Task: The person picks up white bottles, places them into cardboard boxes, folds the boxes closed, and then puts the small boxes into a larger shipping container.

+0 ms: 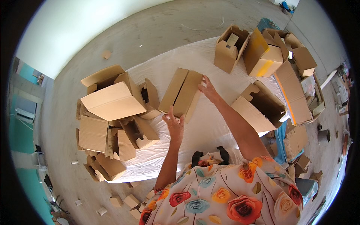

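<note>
A person's left hand (174,125), fingers spread, is touching the near end of a closed carton (186,93); the right hand (208,91) is holding its far-right corner. White sheeting (210,129) is lying beneath, open boxes (112,102) flanking left and right.

The closed carton (188,91) is plain cardboard, matt and dry-looking, its flaps smooth. We see the same dull board in the large open carton (112,102), with creased folds and rough cut edges. The yellow tape (265,68) looks smooth against the matt board. The white sheet (204,137) is thin and wrinkled; we cannot tell cloth from plastic film. The blue sheeting (279,141) looks like crumpled plastic. Our flowered garment (212,206) is soft, matt cloth; the floor (161,37) resembles scuffed bare concrete, the wall (71,41) smooth paint.
</note>
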Tool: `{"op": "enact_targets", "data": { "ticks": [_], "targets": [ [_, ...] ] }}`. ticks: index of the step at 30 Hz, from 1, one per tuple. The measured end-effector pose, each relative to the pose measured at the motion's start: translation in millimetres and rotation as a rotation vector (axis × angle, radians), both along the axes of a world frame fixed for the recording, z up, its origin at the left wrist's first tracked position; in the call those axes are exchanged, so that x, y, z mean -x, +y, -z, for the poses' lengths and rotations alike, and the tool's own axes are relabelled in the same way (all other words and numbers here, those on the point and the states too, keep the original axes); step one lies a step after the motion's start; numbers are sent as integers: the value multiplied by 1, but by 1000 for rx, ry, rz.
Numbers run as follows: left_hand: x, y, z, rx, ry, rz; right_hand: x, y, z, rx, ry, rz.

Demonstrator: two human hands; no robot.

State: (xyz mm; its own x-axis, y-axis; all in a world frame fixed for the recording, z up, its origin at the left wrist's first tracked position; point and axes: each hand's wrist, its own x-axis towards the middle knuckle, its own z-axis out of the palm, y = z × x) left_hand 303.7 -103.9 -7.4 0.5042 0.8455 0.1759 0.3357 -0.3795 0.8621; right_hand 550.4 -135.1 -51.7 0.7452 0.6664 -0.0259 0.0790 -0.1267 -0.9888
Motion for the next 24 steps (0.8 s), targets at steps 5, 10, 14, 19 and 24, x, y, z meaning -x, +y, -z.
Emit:
{"op": "enact_targets", "data": {
  "ticks": [5,10,14,19,24],
  "targets": [
    [-54,4,-5,202,-134,-151,32,48,-23,-17,37,-272],
    [-69,47,30,5,-17,-218,72,-17,-93,137,-509,-315],
    [-74,67,26,97,9,-220,63,-118,-140,68,-728,-125],
    [-65,49,1,78,-152,-172,46,-240,-155,628,-954,335],
    [-44,-13,-30,-341,-133,-103,65,-284,-145,730,-699,313]
  ]
}}
